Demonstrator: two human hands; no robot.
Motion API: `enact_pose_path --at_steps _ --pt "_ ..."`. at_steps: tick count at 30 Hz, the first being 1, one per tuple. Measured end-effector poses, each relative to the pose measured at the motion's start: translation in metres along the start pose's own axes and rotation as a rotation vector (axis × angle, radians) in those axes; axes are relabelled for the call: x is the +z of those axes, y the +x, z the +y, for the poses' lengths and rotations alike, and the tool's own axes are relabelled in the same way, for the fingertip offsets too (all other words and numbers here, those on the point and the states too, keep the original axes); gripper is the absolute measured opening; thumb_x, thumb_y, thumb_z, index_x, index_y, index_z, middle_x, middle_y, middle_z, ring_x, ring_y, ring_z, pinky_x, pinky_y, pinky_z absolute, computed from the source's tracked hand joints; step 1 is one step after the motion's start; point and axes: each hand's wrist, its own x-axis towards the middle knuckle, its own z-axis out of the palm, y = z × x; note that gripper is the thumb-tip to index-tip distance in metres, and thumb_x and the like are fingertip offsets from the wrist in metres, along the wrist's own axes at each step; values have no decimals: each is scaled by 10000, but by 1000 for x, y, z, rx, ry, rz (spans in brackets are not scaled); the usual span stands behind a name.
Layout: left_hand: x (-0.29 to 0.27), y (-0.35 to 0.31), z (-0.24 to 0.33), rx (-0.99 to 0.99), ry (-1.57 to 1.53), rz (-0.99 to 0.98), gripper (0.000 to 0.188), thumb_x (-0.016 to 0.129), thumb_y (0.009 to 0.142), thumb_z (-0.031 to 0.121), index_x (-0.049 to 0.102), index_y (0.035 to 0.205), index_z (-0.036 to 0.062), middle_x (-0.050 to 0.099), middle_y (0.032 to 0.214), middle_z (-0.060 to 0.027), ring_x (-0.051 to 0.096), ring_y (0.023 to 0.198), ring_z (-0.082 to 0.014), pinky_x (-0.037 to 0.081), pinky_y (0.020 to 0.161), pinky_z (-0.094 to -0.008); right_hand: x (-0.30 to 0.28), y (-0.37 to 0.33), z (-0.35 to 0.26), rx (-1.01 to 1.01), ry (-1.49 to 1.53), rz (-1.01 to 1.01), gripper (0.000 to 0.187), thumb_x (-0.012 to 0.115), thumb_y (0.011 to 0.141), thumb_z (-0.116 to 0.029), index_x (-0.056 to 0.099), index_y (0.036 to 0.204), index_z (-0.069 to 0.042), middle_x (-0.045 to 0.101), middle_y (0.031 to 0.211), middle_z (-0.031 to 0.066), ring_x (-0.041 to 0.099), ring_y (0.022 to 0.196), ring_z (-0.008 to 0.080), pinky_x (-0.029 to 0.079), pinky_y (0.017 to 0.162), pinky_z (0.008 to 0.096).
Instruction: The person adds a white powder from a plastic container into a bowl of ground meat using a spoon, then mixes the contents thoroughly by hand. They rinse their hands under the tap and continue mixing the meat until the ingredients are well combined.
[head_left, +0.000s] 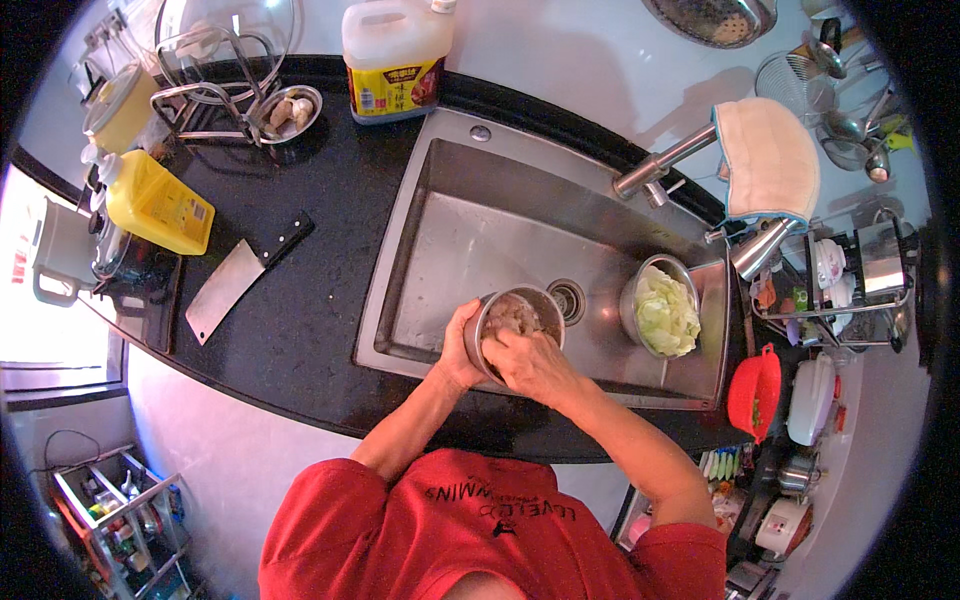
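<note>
Over the near edge of the sink [470,225], a round metal bowl [553,312] is tilted a little towards me. My left hand [461,345] is closed round its left side. Inside the bowl lies a wet, pale brownish food mass [512,308], whose kind I cannot make out. My right hand [530,362] reaches in over the near rim, fingers curled down into this mass and their tips hidden. A second metal bowl [632,318], filled with pale green cabbage leaves [666,312], sits in the right end of the sink beside the drain [566,300].
Left of the sink, a cleaver [228,290] lies on the black counter [330,300]. Farther left stands a yellow jug [160,205]. At the back are a small metal dish [287,112] and a large sauce jug [398,70]. A cloth [765,160] hangs over the faucet [660,168]. A red basket [753,393] stands right.
</note>
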Motion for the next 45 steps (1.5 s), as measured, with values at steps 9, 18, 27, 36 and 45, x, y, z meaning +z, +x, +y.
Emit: enact_pose_path --at_steps 9,18,27,36,45 --pt "5 0 2 -35 66 76 576 455 780 569 567 1159 150 586 1148 -87 547 1031 -349 449 623 -653 28 30 40 422 -147 116 122 537 781 -84 572 846 12 603 806 208 626 686 393 519 575 444" --pt "4 2 0 254 62 -73 605 439 813 480 531 1200 23 571 1184 -158 560 1067 -317 427 955 -436 -17 -9 -15 237 141 175 161 579 773 -118 591 873 7 571 909 225 567 809 364 463 728 444" --pt "10 2 0 357 262 -58 657 447 816 450 396 1343 62 506 1277 -149 512 1142 -302 380 1002 -421 11 25 7 565 193 170 372 616 698 -226 545 1005 -29 518 1005 249 485 978 413 406 851 472" --pt "-2 -1 4 170 101 -200 541 419 841 471 558 1155 54 593 1132 -141 576 1023 -294 447 921 -425 -9 18 13 -116 150 118 147 587 743 -126 576 853 -29 536 911 139 510 876 330 431 779 423" --pt "25 -5 2 197 74 -19 547 426 838 465 535 1194 64 575 1176 -120 561 1060 -282 453 920 -447 -32 9 6 -54 -215 195 339 596 777 -181 532 1061 -8 504 948 144 510 862 292 444 747 407"
